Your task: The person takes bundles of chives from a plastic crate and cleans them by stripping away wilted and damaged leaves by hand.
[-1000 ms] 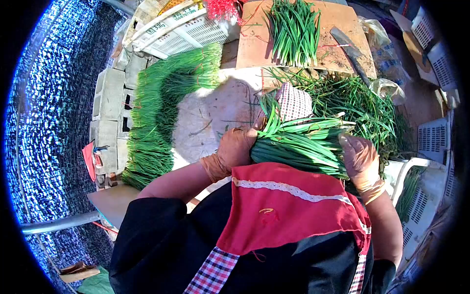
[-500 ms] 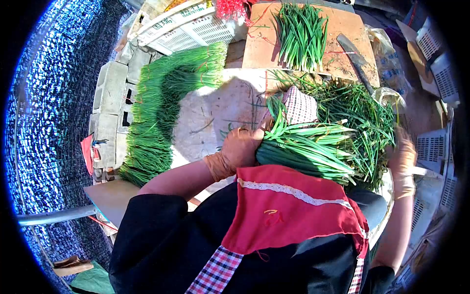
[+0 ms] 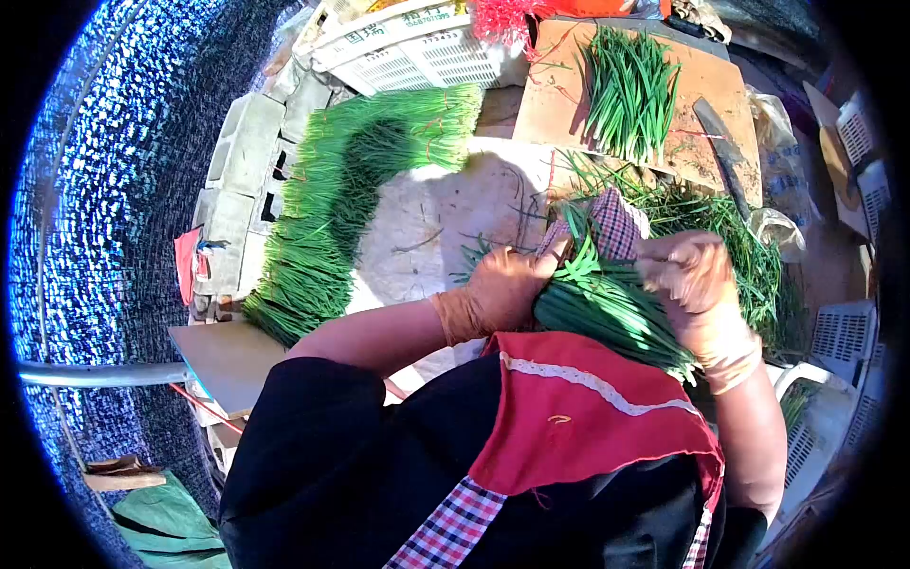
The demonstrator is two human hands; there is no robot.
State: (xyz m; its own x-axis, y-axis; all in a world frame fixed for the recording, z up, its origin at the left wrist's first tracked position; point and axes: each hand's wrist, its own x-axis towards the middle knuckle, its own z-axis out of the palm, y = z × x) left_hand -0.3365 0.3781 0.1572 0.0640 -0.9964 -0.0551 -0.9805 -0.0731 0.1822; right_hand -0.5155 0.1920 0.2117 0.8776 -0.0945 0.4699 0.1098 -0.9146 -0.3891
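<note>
My left hand (image 3: 502,289), in an orange glove, is wrapped round the left end of a bunch of green stalks (image 3: 607,308). The bunch lies against my red apron, its pale ends pointing right. Over the right part of the bunch is my right hand (image 3: 695,284), gloved too and smeared by motion, with its fingers curled. Whether it grips any stalks cannot be made out. Just beyond the bunch shows a checked cloth (image 3: 618,223). Loose green leaves (image 3: 744,256) are heaped behind and to the right of my right hand.
Tied green bundles (image 3: 322,228) line the left and back of the pale work surface (image 3: 427,223). A board (image 3: 545,100) at the back holds another bunch (image 3: 630,90) and a large knife (image 3: 722,152). White crates (image 3: 427,57) stand behind; concrete blocks (image 3: 227,223) are at the left.
My right hand swung away to the right from the stalk ends, then came back over the bunch. The camera view has shifted, while my left hand has stayed on the bunch.
</note>
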